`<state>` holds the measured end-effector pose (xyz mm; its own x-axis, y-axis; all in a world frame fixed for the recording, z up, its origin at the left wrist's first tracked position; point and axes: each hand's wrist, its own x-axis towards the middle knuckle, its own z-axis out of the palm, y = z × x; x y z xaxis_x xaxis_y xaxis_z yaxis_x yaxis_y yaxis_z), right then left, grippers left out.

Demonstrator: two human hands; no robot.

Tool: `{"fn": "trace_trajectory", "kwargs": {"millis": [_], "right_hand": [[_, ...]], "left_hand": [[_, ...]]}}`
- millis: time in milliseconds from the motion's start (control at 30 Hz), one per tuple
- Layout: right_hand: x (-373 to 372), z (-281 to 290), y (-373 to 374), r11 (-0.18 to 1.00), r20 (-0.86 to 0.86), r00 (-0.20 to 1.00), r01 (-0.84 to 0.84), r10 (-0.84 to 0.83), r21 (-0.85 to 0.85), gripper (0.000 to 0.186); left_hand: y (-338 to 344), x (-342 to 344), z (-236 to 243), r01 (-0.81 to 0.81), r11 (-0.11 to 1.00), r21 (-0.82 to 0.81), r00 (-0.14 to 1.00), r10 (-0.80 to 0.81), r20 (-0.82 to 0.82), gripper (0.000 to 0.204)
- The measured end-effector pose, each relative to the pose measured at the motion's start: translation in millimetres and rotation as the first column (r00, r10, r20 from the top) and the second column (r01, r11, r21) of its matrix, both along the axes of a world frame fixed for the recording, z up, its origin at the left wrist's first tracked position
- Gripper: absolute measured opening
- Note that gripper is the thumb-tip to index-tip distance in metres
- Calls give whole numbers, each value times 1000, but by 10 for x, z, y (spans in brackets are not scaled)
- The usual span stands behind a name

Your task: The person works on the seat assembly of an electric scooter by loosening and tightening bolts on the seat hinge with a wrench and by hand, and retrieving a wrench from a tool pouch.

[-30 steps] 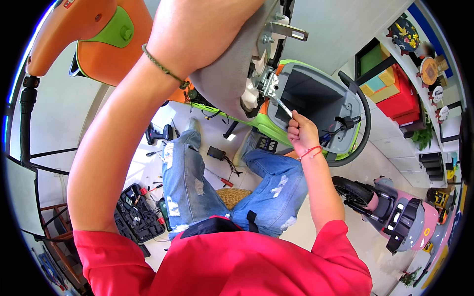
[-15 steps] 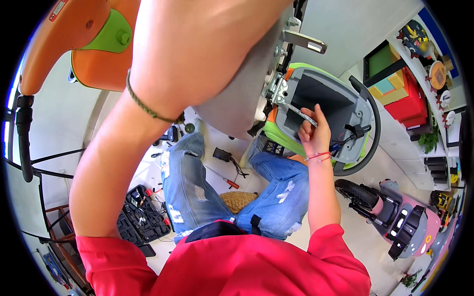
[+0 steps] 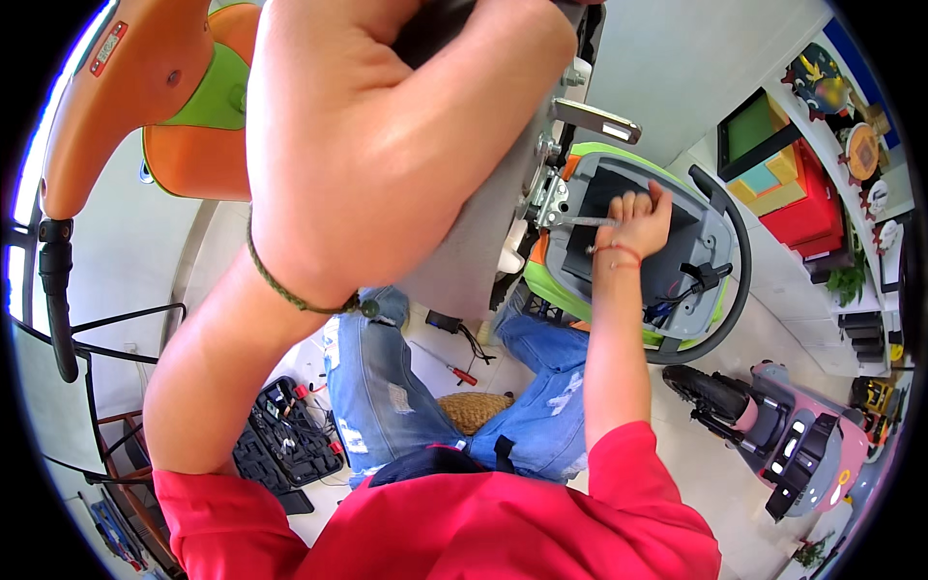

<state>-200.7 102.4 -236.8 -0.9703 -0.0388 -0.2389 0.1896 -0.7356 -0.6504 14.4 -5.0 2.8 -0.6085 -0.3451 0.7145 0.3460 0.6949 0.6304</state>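
My left hand [image 3: 387, 164] wraps over the raised grey scooter seat [image 3: 459, 261] close in front of me; its fingertips are mostly out of the picture at the top. Along the seat's right edge run bolts and a metal hinge bracket [image 3: 553, 200]. My right hand [image 3: 638, 227] has its fingers closed on a slim metal wrench [image 3: 585, 221], whose far end meets the bracket. Below that hand is the scooter's grey storage bucket [image 3: 706, 242], framed in green. A slotted metal tab [image 3: 597, 120] sticks out above the bracket.
A black curved grab bar [image 3: 740, 290] rounds the bucket. On the floor lie a red-handled screwdriver [image 3: 454, 369], an open black tool case [image 3: 290, 435] and a woven stool [image 3: 474, 411]. A pink ride-on scooter [image 3: 802, 435] stands right; an orange scooter front [image 3: 126, 87] is left.
My right hand has turned, knuckles now upward, and the wrench has swung from a downward slant to nearly level. My left hand and forearm have shifted slightly over the seat.
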Motion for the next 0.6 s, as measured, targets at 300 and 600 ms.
{"fn": "trace_trajectory", "kwargs": {"millis": [300,600], "right_hand": [[-694,-174,-915,711,-276,908,-33,315,702,29],[-270,212,-787,840,-144,895,-327,423,433,17]], "left_hand": [[62,-88,4,-30,997,-69,999,28,-30,29],[3,-21,15,-68,985,-158,996,58,-67,30]]}}
